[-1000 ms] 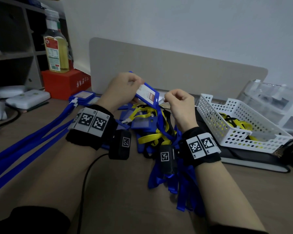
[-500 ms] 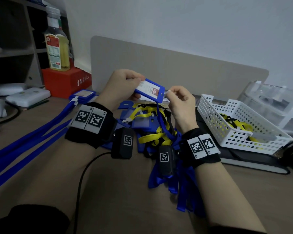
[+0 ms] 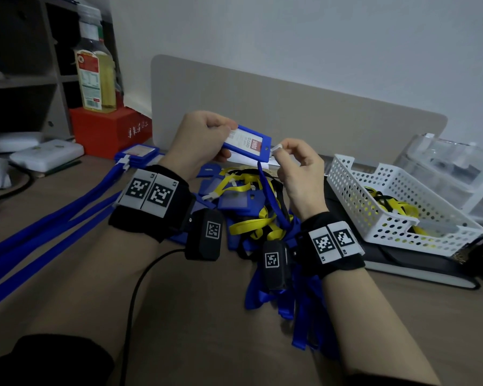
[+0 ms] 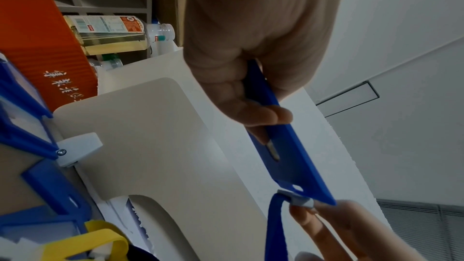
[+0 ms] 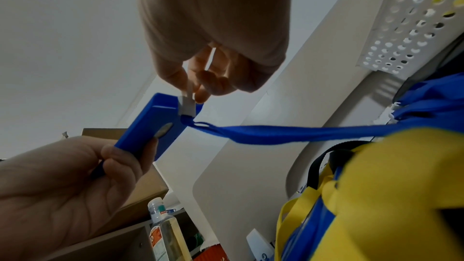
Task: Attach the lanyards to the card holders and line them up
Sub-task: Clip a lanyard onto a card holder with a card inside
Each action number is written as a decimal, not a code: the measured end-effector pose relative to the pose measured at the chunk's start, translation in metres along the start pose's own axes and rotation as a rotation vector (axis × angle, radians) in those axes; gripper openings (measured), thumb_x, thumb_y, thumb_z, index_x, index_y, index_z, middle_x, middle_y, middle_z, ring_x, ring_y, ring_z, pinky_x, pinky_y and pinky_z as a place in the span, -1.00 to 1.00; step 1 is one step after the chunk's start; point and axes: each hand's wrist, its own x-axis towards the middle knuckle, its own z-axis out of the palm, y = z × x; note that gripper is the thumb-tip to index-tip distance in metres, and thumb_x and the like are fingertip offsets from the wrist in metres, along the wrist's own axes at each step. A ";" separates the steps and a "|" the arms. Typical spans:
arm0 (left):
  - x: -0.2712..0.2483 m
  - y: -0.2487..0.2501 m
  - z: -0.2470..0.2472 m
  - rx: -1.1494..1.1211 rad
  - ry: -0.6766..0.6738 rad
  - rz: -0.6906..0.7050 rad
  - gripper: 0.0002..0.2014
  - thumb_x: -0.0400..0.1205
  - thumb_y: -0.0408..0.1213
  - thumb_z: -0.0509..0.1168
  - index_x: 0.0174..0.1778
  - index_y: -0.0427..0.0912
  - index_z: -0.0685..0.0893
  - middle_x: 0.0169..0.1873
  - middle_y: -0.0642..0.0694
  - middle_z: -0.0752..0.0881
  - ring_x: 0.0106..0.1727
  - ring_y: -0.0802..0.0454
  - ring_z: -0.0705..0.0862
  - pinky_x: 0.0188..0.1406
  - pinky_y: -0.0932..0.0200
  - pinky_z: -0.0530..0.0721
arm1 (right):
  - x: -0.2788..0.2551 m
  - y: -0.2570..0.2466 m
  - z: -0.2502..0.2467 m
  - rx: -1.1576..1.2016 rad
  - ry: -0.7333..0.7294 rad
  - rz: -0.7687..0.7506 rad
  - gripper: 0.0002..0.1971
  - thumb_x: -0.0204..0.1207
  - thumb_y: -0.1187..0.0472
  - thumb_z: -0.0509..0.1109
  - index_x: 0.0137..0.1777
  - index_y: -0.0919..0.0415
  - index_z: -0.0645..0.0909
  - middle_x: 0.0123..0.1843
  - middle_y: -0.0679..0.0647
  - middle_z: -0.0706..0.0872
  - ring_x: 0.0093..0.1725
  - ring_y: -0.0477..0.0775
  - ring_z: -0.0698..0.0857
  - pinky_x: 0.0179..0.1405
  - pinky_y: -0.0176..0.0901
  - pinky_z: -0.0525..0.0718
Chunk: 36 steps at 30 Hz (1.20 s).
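My left hand [image 3: 207, 137] grips a blue card holder [image 3: 248, 144] by its left end and holds it above the desk; the same card holder [image 4: 281, 146] [image 5: 153, 126] shows edge-on in the wrist views. My right hand [image 3: 296, 160] pinches the white plastic clip [image 3: 277, 148] of a blue lanyard [image 3: 271, 196] right at the holder's slotted end. The clip [image 5: 187, 104] [image 4: 300, 200] touches that end, and the lanyard [image 5: 288, 132] trails down to a pile of blue and yellow lanyards and holders [image 3: 251, 215].
Finished holders with long blue lanyards [image 3: 53, 215] lie at the left. A white perforated basket [image 3: 396, 207] with yellow lanyards stands at the right. A red box [image 3: 109, 129] with a bottle [image 3: 95, 68] sits at back left, a grey divider panel [image 3: 290, 112] behind.
The card holder has tilted flatter and risen a little. My right hand has brought the clip up to the holder's slotted end.
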 end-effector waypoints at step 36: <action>0.002 0.000 0.002 -0.103 0.045 -0.109 -0.80 0.70 -0.42 0.18 0.11 -0.24 0.70 -0.22 -0.18 0.70 -0.62 0.23 0.62 -0.55 0.35 0.62 | -0.010 -0.008 0.016 0.223 0.146 0.137 -0.79 0.55 0.42 0.35 -0.24 0.13 0.58 -0.41 -0.07 0.54 -0.67 -0.15 0.29 -0.69 -0.36 0.24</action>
